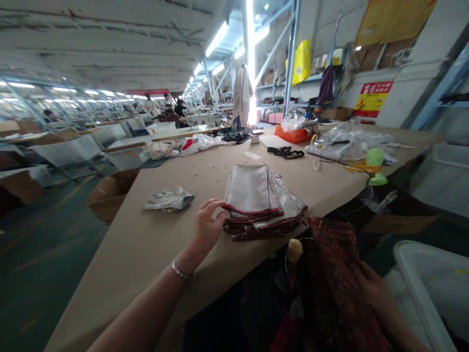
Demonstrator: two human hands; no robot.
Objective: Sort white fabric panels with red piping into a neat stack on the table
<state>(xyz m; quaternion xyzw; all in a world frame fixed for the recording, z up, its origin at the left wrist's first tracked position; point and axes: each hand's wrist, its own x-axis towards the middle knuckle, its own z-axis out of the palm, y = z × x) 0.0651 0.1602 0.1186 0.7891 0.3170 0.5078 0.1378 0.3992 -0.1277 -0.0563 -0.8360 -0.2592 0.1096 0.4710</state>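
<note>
A stack of grey fabric pieces with dark red stitched edges point(251, 188) lies fanned out on the brown-covered table point(176, 244). My left hand point(210, 222) pinches the left front corner of the upper pieces between thumb and fingers. At the lower right, off the table's front edge, my right hand point(370, 286) grips a dark red patterned fabric point(335, 264) that hangs down. Part of that hand is hidden in shadow and behind the cloth. A pale work glove point(169, 199) rests on the table left of the stack.
Farther back lie black straps point(286, 152), an orange tray point(293, 134) and clear plastic bags point(351, 139). A small green fan-like object point(374, 157) stands at the table's right edge. A white plastic bin point(421, 274) is at the right, a cardboard box point(112, 193) at the left.
</note>
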